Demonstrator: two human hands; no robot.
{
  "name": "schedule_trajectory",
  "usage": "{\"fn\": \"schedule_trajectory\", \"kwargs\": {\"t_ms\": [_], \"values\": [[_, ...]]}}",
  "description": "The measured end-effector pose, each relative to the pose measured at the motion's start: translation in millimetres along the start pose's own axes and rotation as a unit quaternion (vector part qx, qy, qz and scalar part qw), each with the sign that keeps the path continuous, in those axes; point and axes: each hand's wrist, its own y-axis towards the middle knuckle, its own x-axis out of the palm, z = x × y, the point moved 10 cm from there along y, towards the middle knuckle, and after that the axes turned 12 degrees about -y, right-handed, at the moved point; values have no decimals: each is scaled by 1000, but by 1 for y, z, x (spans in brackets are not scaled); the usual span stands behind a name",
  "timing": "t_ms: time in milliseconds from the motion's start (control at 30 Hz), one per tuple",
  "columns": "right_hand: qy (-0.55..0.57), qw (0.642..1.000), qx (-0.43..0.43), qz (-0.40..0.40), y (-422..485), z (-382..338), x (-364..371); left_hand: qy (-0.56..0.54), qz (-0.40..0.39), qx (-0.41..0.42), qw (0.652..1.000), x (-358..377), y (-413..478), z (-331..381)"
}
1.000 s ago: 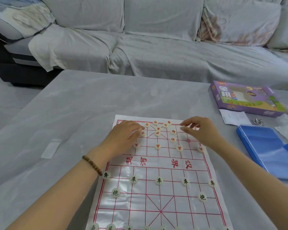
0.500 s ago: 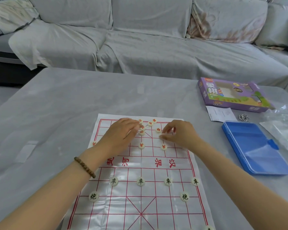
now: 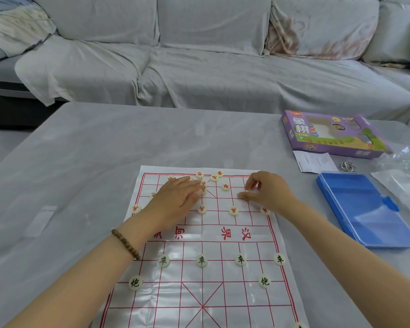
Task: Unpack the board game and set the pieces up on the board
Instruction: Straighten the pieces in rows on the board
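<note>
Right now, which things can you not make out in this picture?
Head view only.
Red pieces under the left hand: its fingers cover them.
Whether the right hand pinches a piece: curled fingers hide it.
Board nearest row: cut off by the bottom edge.
Metal item beside the blue case: too small to name.

Home living room (draped sofa behind table).
</note>
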Motion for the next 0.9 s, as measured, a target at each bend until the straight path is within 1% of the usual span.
{"fn": "schedule_trajectory", "kwargs": {"t_ms": [100,200,400,533,667,900], "values": [[-7,999,-6,-31,1,1,-1,-1,-23,-3,1000,7,-1,-1],[5,998,-32,-60,0,1,-2,-1,-25,-2,1000,7,-1,-2],[4,999,-20,-30,0,1,-2,-2,-25,-4,1000,7,-1,-4],[58,997,-33,-43,1,-2,-3,-3,-24,-11,1000,6,-2,-4],[34,997,-49,-55,-3,-5,-1,-1,-25,-13,1000,6,-1,-5],[36,992,-78,-94,-9,0,4,1,-15,-14,1000,5,-1,-9]]}}
